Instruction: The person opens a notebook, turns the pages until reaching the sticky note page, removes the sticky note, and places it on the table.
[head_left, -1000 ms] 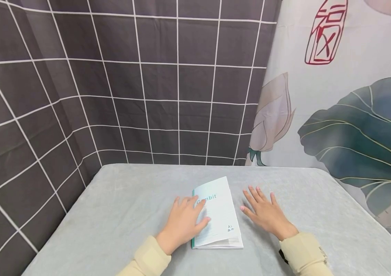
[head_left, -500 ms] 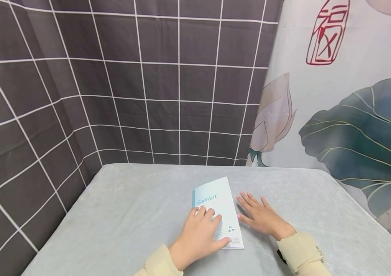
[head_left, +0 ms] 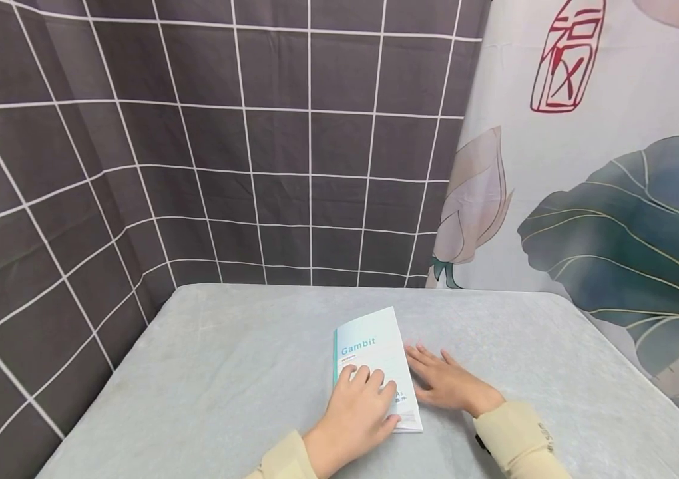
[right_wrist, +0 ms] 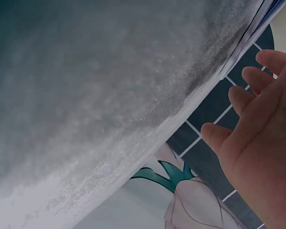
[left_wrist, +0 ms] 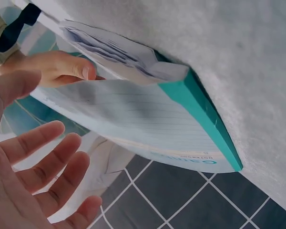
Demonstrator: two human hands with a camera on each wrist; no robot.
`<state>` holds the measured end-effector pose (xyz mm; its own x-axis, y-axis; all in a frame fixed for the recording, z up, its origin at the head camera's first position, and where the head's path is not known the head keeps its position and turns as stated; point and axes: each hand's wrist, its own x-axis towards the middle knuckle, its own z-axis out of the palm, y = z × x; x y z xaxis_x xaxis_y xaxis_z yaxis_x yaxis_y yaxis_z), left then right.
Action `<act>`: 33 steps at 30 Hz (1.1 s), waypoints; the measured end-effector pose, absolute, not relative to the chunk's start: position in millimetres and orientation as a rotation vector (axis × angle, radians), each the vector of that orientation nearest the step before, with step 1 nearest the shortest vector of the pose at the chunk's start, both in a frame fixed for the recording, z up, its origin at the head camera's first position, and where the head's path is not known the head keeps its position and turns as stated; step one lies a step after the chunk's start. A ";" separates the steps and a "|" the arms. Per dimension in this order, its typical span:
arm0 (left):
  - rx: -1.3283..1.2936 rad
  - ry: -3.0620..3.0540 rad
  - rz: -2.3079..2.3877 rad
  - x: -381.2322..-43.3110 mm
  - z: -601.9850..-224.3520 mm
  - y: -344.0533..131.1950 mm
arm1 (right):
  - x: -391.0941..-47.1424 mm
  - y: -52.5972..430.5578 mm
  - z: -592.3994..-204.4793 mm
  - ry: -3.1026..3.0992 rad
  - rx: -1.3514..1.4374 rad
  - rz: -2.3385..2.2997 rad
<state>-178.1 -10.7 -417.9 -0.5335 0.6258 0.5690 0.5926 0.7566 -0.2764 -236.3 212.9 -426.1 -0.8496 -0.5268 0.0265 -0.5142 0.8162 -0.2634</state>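
A notebook (head_left: 369,332) with a pale cover, a teal spine and the word "Gambit" lies on the grey cloth-covered table (head_left: 231,372). Over the lower half of its cover is my left hand (head_left: 356,412), fingers slightly bent and gripping nothing. Seen from the left wrist, the notebook (left_wrist: 148,109) has a bulging cover and loose, wavy pages at its lower end, and the left fingers are spread apart from it. My right hand (head_left: 450,382) is at the notebook's right edge, fingers extended and thumb toward the lower pages. In its wrist view the right hand (right_wrist: 257,129) has relaxed fingers near the page edges.
Behind the table hangs a dark curtain (head_left: 273,146) with a white grid. To the right is a white curtain (head_left: 495,266) printed with lotus leaves and a red seal. The table's far edge runs close to these curtains.
My left hand has moved right and nearer the body, from the spine side onto the lower cover. The lifted lower corner has settled lower. My right hand has slid left to the notebook's edge.
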 end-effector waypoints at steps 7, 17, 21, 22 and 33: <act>-0.928 -2.238 0.027 -174.0 -417.5 -10.3 | -236.2 212.0 -427.3 2.922 -0.881 -0.387; -0.897 -2.230 -0.011 -171.1 -413.7 -15.3 | -234.1 210.4 -424.8 2.841 -0.820 -0.441; -0.864 -2.227 -0.051 -171.0 -412.0 -17.9 | -234.1 210.7 -424.6 2.832 -0.828 -0.441; -0.854 -2.223 -0.059 -171.0 -411.4 -18.6 | -234.1 210.7 -424.7 2.829 -0.827 -0.441; -0.763 -2.195 -0.165 -171.8 -394.3 -30.1 | -232.5 209.6 -423.0 2.800 -0.816 -0.449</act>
<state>-171.8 -30.1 -394.3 -0.5068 0.4695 0.7230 0.5723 0.8104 -0.1250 -232.5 209.6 -423.0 -0.8302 -0.5491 -0.0966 -0.4913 0.8024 -0.3387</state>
